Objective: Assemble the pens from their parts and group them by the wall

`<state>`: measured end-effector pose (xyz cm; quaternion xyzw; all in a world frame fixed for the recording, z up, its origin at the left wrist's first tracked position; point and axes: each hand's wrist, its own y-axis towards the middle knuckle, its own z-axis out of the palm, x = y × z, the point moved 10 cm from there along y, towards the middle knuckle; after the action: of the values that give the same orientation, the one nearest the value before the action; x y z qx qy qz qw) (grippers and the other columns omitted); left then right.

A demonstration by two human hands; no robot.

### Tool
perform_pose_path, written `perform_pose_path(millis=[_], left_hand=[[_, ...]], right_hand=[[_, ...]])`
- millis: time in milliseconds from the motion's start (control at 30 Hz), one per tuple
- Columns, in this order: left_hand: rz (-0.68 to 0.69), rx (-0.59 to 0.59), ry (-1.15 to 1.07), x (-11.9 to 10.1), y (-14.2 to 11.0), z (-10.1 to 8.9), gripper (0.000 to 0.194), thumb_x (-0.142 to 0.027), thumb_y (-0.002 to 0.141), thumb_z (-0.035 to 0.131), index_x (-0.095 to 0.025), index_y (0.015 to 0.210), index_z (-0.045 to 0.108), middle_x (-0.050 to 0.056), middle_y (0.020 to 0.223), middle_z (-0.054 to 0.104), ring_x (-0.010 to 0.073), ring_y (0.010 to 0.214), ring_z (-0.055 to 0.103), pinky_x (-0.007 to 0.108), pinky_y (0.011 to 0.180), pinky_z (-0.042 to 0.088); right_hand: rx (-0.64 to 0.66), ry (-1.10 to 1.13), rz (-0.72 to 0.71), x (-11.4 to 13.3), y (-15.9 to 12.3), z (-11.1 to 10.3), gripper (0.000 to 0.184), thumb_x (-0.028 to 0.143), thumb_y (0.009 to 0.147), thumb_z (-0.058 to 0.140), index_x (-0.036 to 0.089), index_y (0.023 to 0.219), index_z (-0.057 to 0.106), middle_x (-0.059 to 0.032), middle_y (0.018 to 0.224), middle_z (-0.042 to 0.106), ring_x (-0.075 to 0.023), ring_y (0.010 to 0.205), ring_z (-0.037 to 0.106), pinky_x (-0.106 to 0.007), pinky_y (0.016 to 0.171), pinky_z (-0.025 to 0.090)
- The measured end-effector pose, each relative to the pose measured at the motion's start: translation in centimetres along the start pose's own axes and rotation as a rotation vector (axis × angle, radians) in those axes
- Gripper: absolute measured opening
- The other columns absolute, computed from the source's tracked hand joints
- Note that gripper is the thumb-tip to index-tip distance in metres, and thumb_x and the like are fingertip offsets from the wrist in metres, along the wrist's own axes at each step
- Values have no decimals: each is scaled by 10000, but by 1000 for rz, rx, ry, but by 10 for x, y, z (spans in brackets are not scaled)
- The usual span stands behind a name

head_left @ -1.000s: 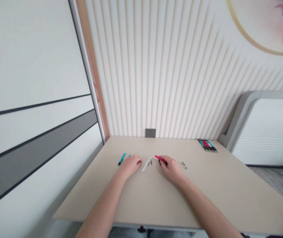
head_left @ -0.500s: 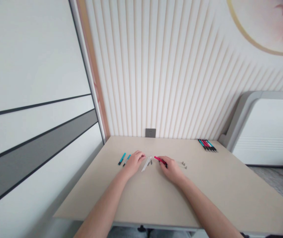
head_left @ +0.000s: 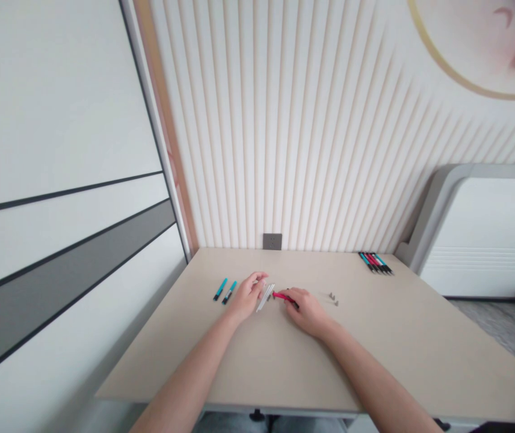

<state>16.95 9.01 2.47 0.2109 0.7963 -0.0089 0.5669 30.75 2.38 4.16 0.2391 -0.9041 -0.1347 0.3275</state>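
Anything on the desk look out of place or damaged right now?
Nothing looks spilled or damaged. Only small grey parts stand out, lying loose on the tabletop right of the right hand, which holds a red pen; they are too small to identify.

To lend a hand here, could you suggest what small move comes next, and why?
Probably the left hand should take a slim white stick: its fingertips are beside the sticks, and the right hand holds the red pen pointing toward them.
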Motion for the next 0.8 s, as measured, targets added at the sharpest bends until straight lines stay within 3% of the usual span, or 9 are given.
perform_pose_path(millis=[200,400,800], left_hand=[[-27,73,-100,3,-1,10,472,-573,880,498,-132,998,621,-61,516,443,109,473,409,222,501,340],[-38,98,-131,0,-3,13,426,-547,876,536,-143,985,619,-68,474,455,103,433,399,215,465,323],[-13,133,-111,-1,-5,16,354,-482,882,555,-150,964,642,-75,486,430,92,435,381,201,453,312]], right_hand=[[8,-11,2,-1,1,1,399,85,834,488,233,1164,656,-54,1016,728,-200,934,661,-309,885,477],[-47,8,19,-5,0,-4,451,87,832,485,264,1224,618,-35,1102,725,-196,983,668,-303,908,479],[-19,-13,10,-6,0,0,425,96,834,480,253,1198,633,-45,1084,726,-206,981,664,-314,911,475]])
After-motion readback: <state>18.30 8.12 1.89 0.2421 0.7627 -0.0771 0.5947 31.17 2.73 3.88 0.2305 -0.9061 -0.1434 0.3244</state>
